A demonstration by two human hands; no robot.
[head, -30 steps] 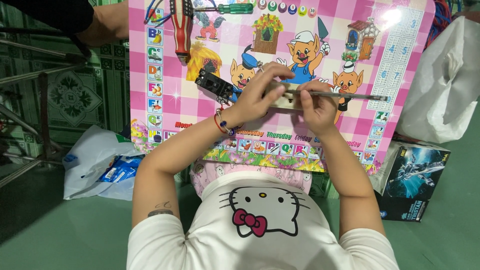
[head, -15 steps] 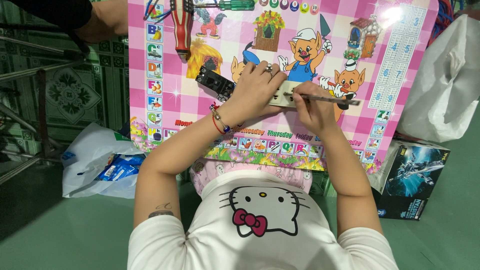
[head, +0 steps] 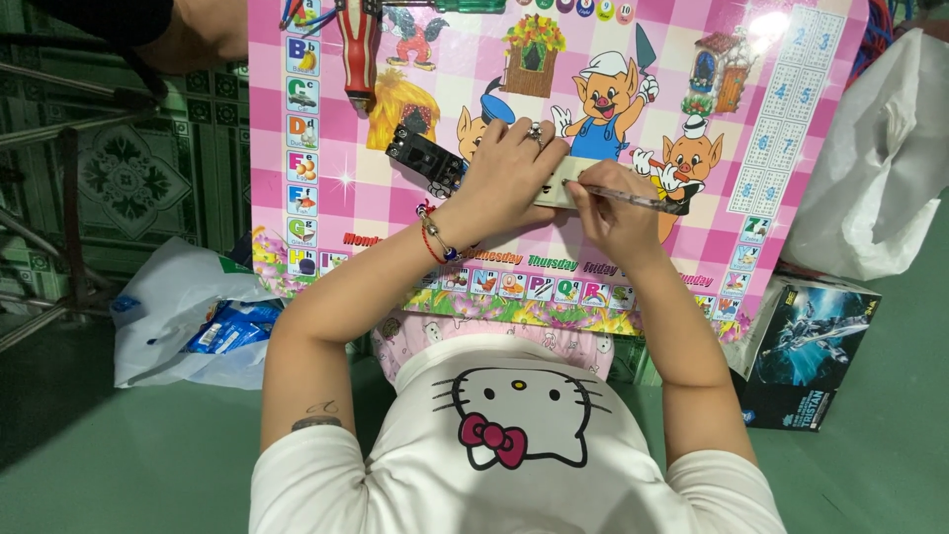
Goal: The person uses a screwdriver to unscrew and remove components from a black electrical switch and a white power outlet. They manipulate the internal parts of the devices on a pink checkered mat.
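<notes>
My left hand (head: 506,166) presses a small pale rectangular part (head: 560,184) flat on a pink cartoon-printed table (head: 326,148). A red and blue bead bracelet circles that wrist. My right hand (head: 615,216) grips a thin clear-handled tool (head: 638,200) like a pen, its tip at the pale part's right side. A black ridged block (head: 425,158) lies just left of my left hand, touching or nearly touching it. My fingers hide most of the pale part.
A red-handled tool (head: 358,49) and a green-handled screwdriver (head: 465,5) lie at the table's far edge. Another person's arm (head: 203,32) shows top left. A white bag with blue packets (head: 183,321) sits left, a white bag (head: 880,178) and dark box (head: 806,351) right.
Both hands stay on the pale part. The thin tool has tilted a little and its tip sits closer to the part; the view has shifted slightly.
</notes>
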